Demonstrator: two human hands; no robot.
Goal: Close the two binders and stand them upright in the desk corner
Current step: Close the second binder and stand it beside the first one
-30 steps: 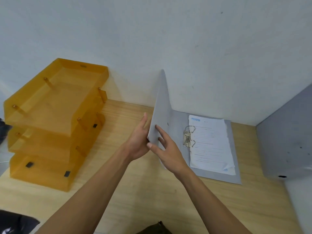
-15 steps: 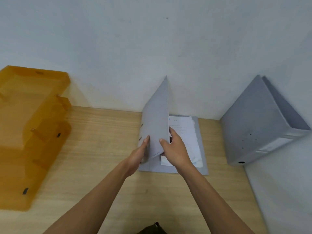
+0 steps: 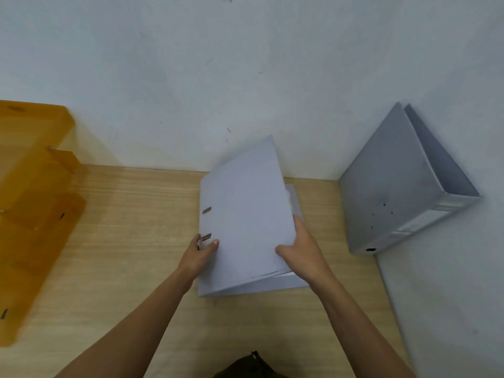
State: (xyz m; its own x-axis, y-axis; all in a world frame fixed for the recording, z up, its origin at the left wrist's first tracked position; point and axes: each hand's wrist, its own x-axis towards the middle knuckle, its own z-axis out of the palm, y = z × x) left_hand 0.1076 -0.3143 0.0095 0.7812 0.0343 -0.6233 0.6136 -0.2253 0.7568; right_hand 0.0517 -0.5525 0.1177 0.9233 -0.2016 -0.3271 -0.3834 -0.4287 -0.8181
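Observation:
A pale grey binder (image 3: 242, 214) lies on the wooden desk (image 3: 131, 241) with its front cover swung most of the way down, a narrow gap still showing along its right and near edges. My left hand (image 3: 200, 253) grips the cover at its near left corner by the spine, thumb on top. My right hand (image 3: 302, 252) holds the cover's near right edge. A second grey binder (image 3: 390, 186) stands closed in the right desk corner, leaning against the side wall, spine facing me.
An orange translucent stack of letter trays (image 3: 32, 203) fills the left side of the desk. White walls (image 3: 245, 77) close off the back and the right. A dark object (image 3: 251, 366) shows at the bottom edge.
The cover has swung from nearly upright down to the right, over the papers and rings. Both hands followed it down. The view has shifted right, bringing the corner binder fully into sight.

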